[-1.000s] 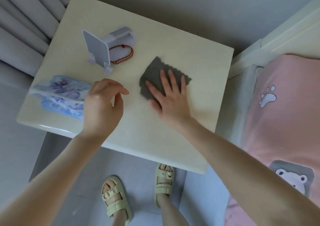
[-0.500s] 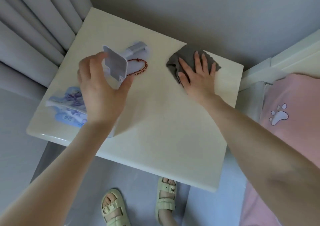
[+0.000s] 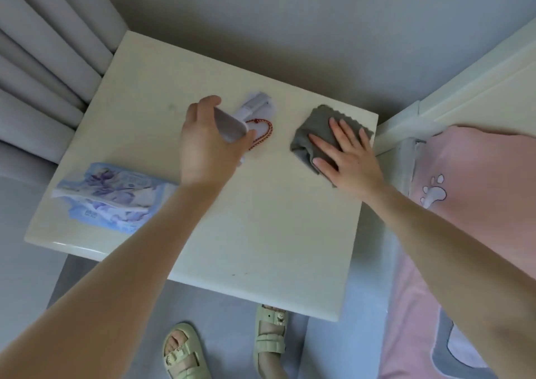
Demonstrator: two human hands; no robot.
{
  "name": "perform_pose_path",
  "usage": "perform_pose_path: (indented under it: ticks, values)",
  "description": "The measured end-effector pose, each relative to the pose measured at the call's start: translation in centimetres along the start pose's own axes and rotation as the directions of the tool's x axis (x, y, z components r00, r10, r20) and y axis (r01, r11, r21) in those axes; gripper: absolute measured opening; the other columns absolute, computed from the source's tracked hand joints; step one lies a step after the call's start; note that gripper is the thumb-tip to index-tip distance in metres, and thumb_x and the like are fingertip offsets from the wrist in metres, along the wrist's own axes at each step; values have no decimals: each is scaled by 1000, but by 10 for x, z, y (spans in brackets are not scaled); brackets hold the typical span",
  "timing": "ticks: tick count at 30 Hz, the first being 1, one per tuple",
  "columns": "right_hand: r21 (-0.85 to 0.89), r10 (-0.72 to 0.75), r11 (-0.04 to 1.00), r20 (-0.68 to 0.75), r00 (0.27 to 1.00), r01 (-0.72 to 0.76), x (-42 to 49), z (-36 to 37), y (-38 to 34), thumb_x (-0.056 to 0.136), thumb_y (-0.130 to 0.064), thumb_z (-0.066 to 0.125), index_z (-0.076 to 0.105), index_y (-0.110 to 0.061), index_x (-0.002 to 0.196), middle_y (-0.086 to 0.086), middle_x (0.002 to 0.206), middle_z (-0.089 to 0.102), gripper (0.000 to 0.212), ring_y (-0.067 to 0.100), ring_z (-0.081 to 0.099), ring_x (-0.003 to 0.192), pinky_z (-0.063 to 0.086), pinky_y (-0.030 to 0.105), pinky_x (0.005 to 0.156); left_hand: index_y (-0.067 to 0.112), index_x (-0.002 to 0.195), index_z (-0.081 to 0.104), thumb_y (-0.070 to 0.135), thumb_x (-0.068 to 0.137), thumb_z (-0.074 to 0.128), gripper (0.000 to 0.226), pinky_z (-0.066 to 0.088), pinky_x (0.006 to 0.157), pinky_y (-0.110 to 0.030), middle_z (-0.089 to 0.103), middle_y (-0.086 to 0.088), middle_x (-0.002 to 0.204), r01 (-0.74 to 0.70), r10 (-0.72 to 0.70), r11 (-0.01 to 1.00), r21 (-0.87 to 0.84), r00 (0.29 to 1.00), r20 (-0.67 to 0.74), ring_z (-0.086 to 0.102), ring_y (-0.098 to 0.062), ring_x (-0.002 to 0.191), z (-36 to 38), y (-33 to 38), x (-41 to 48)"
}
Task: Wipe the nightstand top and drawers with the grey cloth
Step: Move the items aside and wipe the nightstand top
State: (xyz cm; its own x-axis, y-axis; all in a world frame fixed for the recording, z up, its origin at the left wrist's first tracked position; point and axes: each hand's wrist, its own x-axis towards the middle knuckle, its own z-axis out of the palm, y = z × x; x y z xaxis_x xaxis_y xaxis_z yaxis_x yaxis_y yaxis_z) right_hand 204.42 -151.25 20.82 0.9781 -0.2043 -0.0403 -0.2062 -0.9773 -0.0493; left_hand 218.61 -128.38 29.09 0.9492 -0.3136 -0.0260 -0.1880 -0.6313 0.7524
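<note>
Top-wiping step: the right hand (image 3: 351,158), fingers straight, presses the grey cloth (image 3: 316,126) flat under its palm on the desk (image 3: 261,219). Well to its left, the left hand (image 3: 203,146) grips a white stand (image 3: 255,107); lifting it should free that patch for wiping.

Grey wall (image 3: 319,30), pleated curtain (image 3: 43,74) left, pink bedding (image 3: 478,190) right

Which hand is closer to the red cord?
Left. The left hand grips the lilac stand right beside the red cord; the right hand lies flat on the grey cloth, farther off.
</note>
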Motion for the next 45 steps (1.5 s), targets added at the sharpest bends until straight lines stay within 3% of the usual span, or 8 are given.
perform_pose_path:
  ticks: [4,11,17,23,30,35,39,45]
  values:
    - [83,262,963,-91,961,-255,-32,9,-34,95,-43,32,44,-25,138,18,148,38,48,34,32,138,23,56,111,7,123,46,33,70,75,66,41,84,-31,51,-11,125,-11,12,999,-33,1000,12,51,-28,109,38,39,-4]
    - [225,-57,973,51,997,44,-186,4,-111,100,-31,28,43,-23,137,9,145,44,41,25,33,139,25,50,112,9,127,41,41,70,74,73,38,81,-28,50,-12,126,-87,77,994,64,986,146,49,-27,109,68,69,-20]
    - [298,362,889,11,932,-349,-192,13,-157,101,-24,28,40,-12,138,18,142,45,41,30,31,137,22,50,113,8,127,48,41,82,61,57,36,95,-29,54,-13,129,-216,187,959,185,969,161,50,-29,117,14,32,-33]
    - [392,249,886,49,967,-248,-135,3,-248,84,-11,58,53,-14,129,14,134,56,46,30,45,131,30,49,108,7,117,57,25,88,53,34,36,87,-29,59,-14,121,-154,132,951,268,986,99,52,-34,111,-42,-6,-50]
    - [845,465,70,443,766,-531,-139,-95,-182,100,-35,34,63,-33,104,-9,103,71,30,9,66,95,50,24,79,6,111,60,24,85,50,33,39,82,-30,63,-14,115,-154,140,957,247,987,75,57,-34,105,-74,-17,-64]
    - [297,511,796,138,848,-528,-151,-83,-127,95,-44,32,53,-18,131,12,133,56,49,34,54,117,44,41,94,6,107,63,22,85,51,30,42,87,-37,65,-14,111,-163,149,951,262,986,75,58,-37,102,-90,-30,-71]
    - [298,153,937,123,981,-184,-153,-32,-129,100,-38,25,44,-14,135,21,146,38,46,33,32,135,27,52,108,7,101,65,26,83,48,31,44,88,-42,65,-17,110,-187,163,923,335,982,98,58,-40,102,-98,-53,-67]
    - [156,245,952,130,961,-264,-109,11,-225,96,-36,32,40,-16,141,18,151,30,50,37,20,142,15,55,114,10,98,67,22,78,58,25,42,91,-45,64,-17,112,-182,168,882,435,983,71,58,-40,100,-119,-86,-61]
